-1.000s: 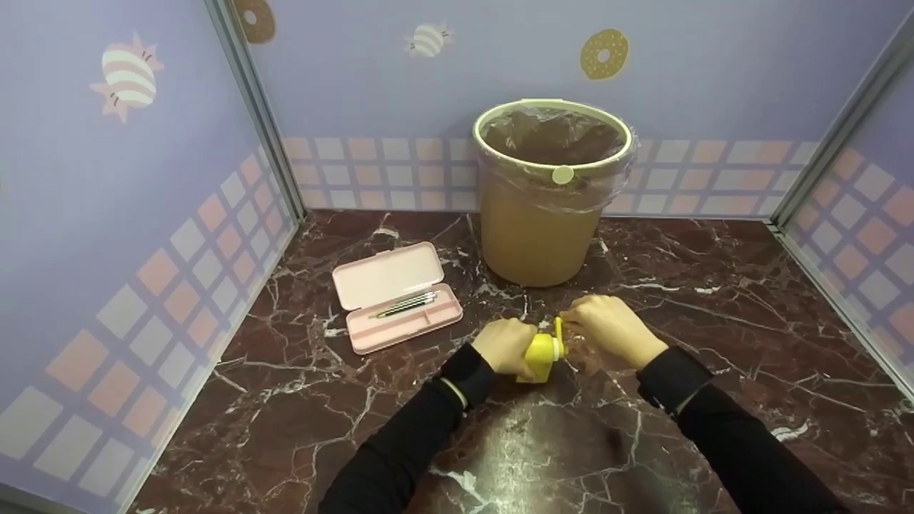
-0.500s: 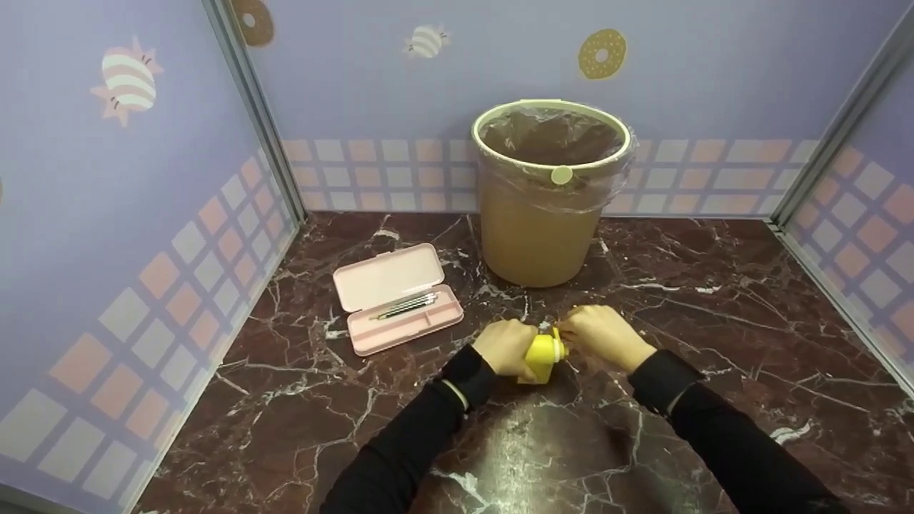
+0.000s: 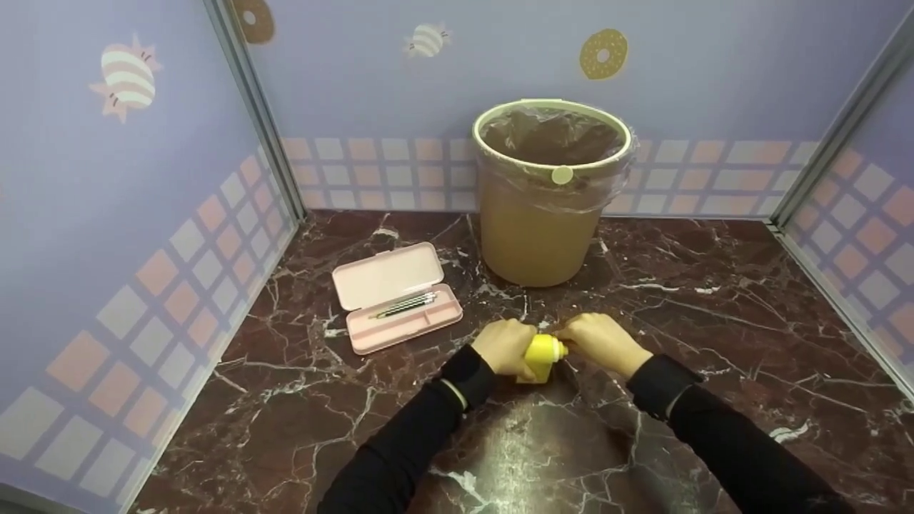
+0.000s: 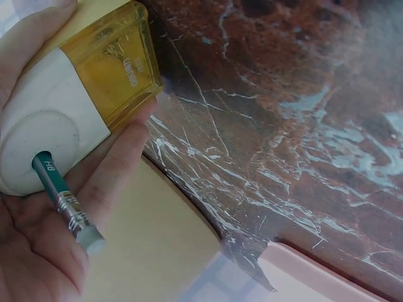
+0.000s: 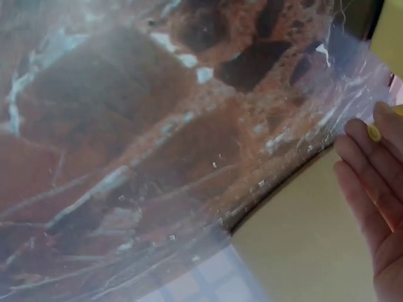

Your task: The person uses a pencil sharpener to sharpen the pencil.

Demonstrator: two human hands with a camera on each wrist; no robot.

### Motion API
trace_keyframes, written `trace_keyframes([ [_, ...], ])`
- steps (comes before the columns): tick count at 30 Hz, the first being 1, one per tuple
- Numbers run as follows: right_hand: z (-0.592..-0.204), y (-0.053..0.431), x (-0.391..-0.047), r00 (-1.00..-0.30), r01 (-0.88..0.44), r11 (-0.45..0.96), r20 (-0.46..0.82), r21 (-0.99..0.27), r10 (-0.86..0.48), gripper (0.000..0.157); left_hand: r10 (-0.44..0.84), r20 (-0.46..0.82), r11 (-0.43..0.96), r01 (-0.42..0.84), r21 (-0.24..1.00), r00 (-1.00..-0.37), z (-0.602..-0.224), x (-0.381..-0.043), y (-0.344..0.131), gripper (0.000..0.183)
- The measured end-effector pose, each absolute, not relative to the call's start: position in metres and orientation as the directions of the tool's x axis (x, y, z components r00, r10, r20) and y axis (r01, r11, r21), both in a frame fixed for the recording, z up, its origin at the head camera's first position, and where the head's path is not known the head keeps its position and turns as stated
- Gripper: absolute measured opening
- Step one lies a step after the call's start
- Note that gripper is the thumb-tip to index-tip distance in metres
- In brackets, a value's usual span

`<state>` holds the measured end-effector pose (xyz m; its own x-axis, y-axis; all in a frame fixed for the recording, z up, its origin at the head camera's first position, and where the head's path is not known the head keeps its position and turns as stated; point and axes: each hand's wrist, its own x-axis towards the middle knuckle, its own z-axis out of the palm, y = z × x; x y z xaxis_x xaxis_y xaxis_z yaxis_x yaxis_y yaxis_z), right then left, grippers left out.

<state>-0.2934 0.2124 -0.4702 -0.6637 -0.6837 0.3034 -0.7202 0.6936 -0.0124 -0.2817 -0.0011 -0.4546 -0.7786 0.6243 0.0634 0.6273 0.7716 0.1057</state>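
Marbled red-brown tabletop (image 3: 285, 428), veined white, with lilac patterned wall panels (image 3: 371, 86) at its edges. Near its middle is a yellow-and-white crank sharpener (image 3: 542, 351); clock positions are taken from it, head view. A green pencil (image 4: 55, 178) marked HB protrudes from its white face, eraser end outward; the clear yellow compartment (image 4: 119, 66) bears lettering. Left hand (image 3: 505, 346), at nine o'clock, grips the sharpener body, fingers wrapped round it. Right hand (image 3: 602, 341), at three o'clock, pinches the yellow crank knob (image 5: 374, 133) in its fingertips. At ten o'clock, a pink case (image 3: 385, 278) lies open with pencils (image 3: 407, 305) inside; their number is unclear. At twelve o'clock stands a tan bin (image 3: 539, 235), upright, with a clear plastic liner (image 3: 613, 189) folded over its rim.
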Motion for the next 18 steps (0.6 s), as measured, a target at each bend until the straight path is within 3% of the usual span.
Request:
trace_keyframes([
  [5,-0.479,0.216,-0.289,-0.670,-0.717,0.697,0.311,-0.032,-0.675,0.006,0.612,0.060,0.782,0.614,0.104,-0.789,-0.454,-0.281,0.000,0.048],
  [10,-0.490,0.220,-0.278,-0.660,-0.726,0.685,0.335,-0.056,-0.673,0.020,0.596,0.074,0.794,0.601,0.097,-0.799,-0.453,-0.282,0.001,0.048],
  [18,-0.498,0.221,-0.263,-0.620,-0.755,0.655,0.358,-0.030,-0.698,0.009,0.577,0.056,0.808,0.579,0.104,-0.815,-0.455,-0.280,0.001,0.048],
])
